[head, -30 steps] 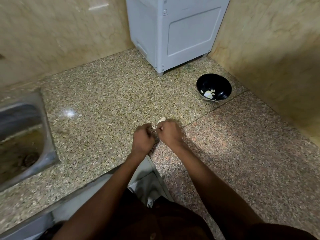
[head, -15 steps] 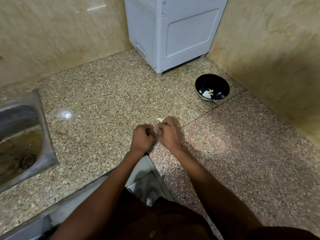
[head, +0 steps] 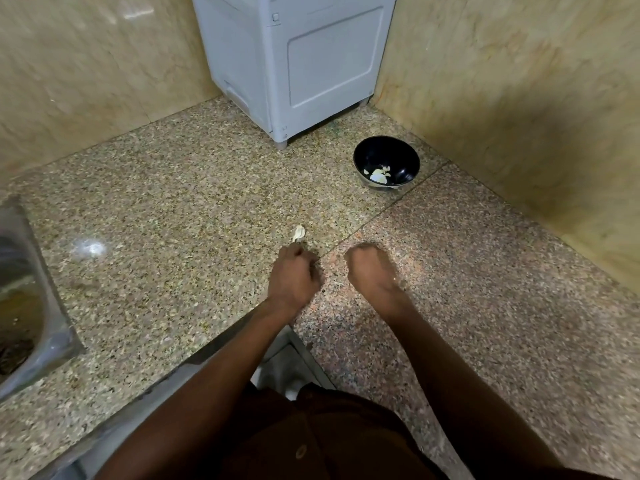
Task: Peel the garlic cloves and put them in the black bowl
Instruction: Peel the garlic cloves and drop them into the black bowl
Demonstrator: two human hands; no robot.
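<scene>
No legible writing. Hands, joined 0.5 s ago, now parting over worktop (head: 173,202): left hand (head: 293,276) fingers pinching garlic clove (head: 298,233); right hand (head: 371,268) fingers curled, contents unclear. Black bowl (head: 403,157) sitting well apart.

Both hands hang over the speckled granite worktop (head: 166,209), a gap between them. The left hand (head: 292,277) is curled, a pale garlic piece (head: 298,233) at its fingertips. The right hand (head: 372,271) is fisted and blurred. The black bowl (head: 398,157) holds peeled cloves (head: 379,174) near the grey appliance (head: 304,64). A steel sink (head: 52,327) sits far left.
</scene>
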